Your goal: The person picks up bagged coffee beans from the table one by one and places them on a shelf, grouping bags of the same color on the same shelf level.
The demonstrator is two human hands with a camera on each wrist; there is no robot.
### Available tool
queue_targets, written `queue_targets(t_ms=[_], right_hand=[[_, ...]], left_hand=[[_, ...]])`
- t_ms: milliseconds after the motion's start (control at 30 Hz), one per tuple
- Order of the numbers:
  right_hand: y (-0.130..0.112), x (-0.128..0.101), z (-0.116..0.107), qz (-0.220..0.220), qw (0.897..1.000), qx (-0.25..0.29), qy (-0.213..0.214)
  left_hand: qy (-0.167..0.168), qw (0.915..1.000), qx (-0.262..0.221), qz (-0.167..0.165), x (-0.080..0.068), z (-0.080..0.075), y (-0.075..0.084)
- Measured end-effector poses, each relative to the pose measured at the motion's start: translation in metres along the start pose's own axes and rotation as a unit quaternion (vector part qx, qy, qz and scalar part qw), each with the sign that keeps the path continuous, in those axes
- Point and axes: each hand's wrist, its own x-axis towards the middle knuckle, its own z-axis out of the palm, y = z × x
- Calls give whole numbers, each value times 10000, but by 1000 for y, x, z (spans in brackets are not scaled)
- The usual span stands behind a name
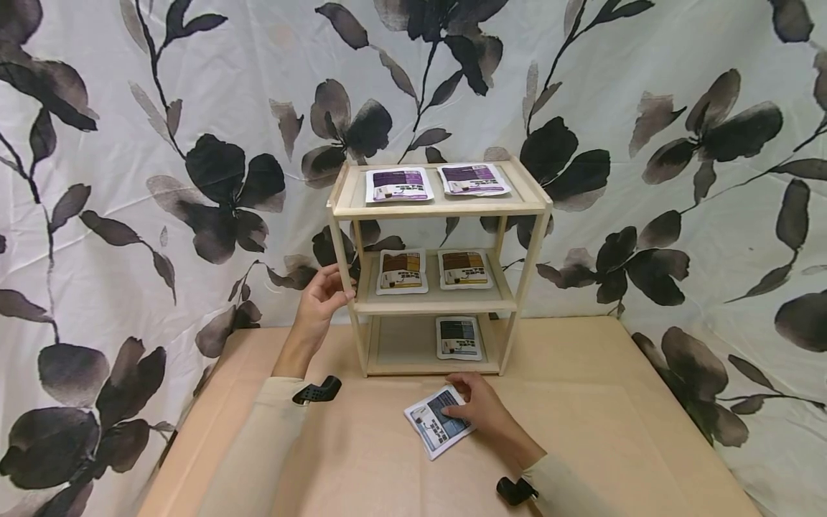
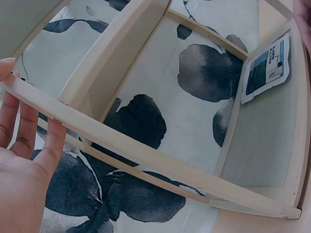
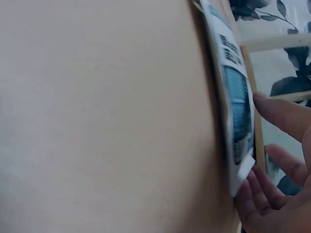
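Note:
A blue-and-white pouch [image 1: 428, 425] is in my right hand [image 1: 487, 411], close over the table in front of the wooden shelf rack [image 1: 402, 340]. The thumb lies on its printed face and the other fingers are at its edge; the pouch [image 3: 237, 102] stands edge-on in the right wrist view. My left hand [image 1: 316, 305] grips the rack's left front post [image 2: 116, 141], thumb on one side and fingers curled behind. A matching blue pouch [image 1: 459, 338] lies on the right side of the bottom shelf.
Two brown-and-yellow pouches, one left [image 1: 402, 272] and one right [image 1: 464, 269], lie on the middle shelf. Two purple pouches, left [image 1: 399, 185] and right [image 1: 474, 179], lie on top. Behind the table [image 1: 581, 402] hangs a flower-patterned cloth [image 1: 258, 86].

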Motion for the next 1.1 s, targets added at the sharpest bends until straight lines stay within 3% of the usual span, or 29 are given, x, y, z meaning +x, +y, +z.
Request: queue_targets(t_ms=[233, 467, 900, 1100], right_hand=[[-1, -8, 6, -291, 9992, -203, -171], [1, -9, 6, -218, 9988, 17, -435], [3, -2, 0, -605, 9947, 273, -791], [0, 1, -8, -422, 9876, 860, -1241]], left_hand=[[16, 10000, -43, 30, -1, 0, -1], [31, 10000, -15, 20, -2, 0, -2], [19, 10000, -83, 14, -2, 1, 1], [-16, 9999, -88, 47, -1, 1, 1]])
